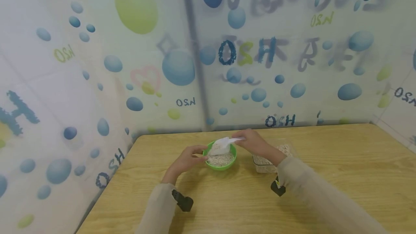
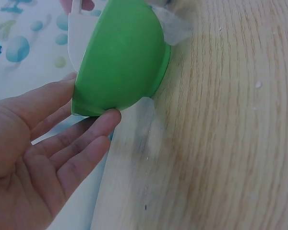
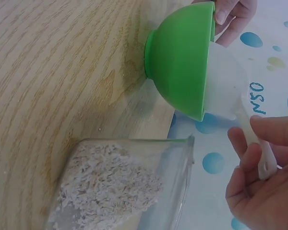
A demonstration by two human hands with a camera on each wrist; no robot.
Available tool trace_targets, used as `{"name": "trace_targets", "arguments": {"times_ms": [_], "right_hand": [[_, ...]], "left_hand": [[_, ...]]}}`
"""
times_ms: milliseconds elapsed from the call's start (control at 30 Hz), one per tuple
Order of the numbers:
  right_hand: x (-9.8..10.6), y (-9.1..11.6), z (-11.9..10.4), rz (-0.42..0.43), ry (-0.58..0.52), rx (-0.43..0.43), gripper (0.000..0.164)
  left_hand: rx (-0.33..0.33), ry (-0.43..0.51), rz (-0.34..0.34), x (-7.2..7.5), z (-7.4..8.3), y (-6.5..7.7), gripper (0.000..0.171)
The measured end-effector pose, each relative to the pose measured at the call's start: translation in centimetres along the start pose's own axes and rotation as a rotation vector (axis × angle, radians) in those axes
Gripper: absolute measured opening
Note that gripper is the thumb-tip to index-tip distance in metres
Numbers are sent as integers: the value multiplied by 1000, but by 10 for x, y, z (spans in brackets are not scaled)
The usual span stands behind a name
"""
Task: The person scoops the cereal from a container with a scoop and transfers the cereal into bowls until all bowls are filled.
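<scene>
A green bowl (image 1: 220, 168) holding pale oat flakes (image 1: 221, 160) stands on the wooden table. My left hand (image 1: 186, 160) grips the bowl's lip from the left; in the left wrist view its thumb lies at the rim and its fingers touch the underside of the lip. A white plastic scoop (image 1: 221, 146) is tilted over the bowl, with some flakes in it. By its handle (image 3: 255, 139), my right hand (image 1: 253, 142) holds this scoop. To the right, partly beneath my right forearm, a clear box (image 3: 158, 167) contains more oat flakes.
The wooden table (image 1: 227, 205) meets a patterned curtain (image 1: 208, 82) with blue and green dots at its back edge. A few stray flakes lie on the tabletop. Dark wrist-worn devices sit below both cuffs in the head view.
</scene>
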State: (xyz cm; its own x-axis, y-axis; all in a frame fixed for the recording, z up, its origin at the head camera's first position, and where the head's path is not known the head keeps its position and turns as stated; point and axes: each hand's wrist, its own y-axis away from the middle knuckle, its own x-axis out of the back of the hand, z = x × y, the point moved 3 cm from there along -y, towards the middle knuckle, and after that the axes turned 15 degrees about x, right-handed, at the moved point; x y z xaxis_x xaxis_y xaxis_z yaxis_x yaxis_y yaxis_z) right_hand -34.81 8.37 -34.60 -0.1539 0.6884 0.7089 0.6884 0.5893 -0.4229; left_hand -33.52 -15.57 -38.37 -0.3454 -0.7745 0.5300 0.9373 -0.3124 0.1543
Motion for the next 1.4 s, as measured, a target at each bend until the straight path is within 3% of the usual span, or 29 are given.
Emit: {"name": "trace_targets", "arguments": {"times_ms": [333, 667, 833, 1167, 1400], "right_hand": [[13, 2, -2, 8, 23, -25, 26], [27, 10, 0, 3, 52, -13, 24], [32, 13, -1, -5, 43, 9, 25], [44, 14, -7, 5, 140, 80, 22], [50, 18, -14, -7, 220, 194, 24]], "left_hand": [[-4, 3, -45, 1, 30, 23, 41], [-14, -1, -12, 1, 3, 2, 44], [-12, -11, -7, 1, 3, 1, 43], [-25, -15, -9, 1, 4, 1, 43], [0, -33, 5, 0, 5, 1, 43]]}}
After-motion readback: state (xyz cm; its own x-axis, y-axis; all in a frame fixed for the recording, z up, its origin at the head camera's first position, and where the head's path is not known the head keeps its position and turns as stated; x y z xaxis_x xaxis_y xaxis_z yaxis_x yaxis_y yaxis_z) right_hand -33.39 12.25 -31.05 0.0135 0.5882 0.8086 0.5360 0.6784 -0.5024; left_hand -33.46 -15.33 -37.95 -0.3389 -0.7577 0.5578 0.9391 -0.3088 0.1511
